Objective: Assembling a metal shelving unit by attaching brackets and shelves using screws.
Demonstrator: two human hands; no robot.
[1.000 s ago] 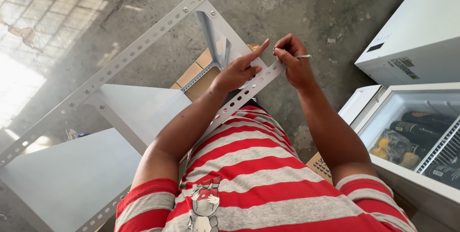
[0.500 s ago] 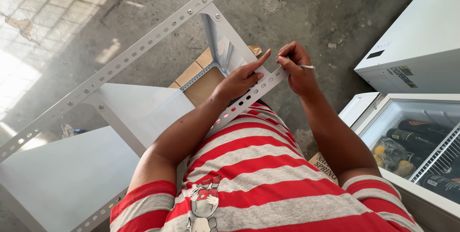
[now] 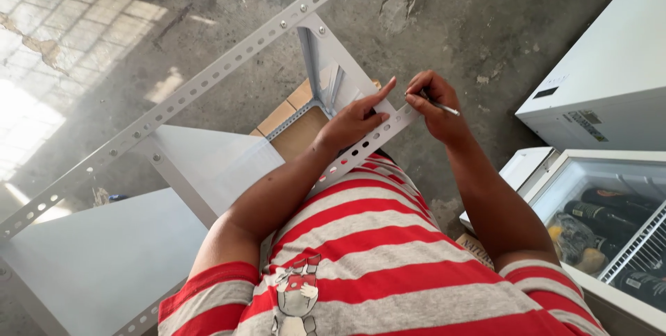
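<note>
Nearest, a red and grey striped shirt [image 3: 361, 266] filling the lower frame. Just beyond, a white perforated metal rail [image 3: 361, 145] slanting up across the body. Left hand [image 3: 354, 122] resting on the rail's upper end, index finger stretched out, other fingers loosely curled, gripping nothing. Right hand [image 3: 433, 108] just beside the rail's tip, fingers pinched shut on a thin metal tool [image 3: 442, 107]. Further off, white shelf panels [image 3: 208, 162] bolted to a second perforated rail [image 3: 173, 103], above cracked concrete floor [image 3: 458, 23]. At right, an open white chest freezer [image 3: 603, 218].
</note>
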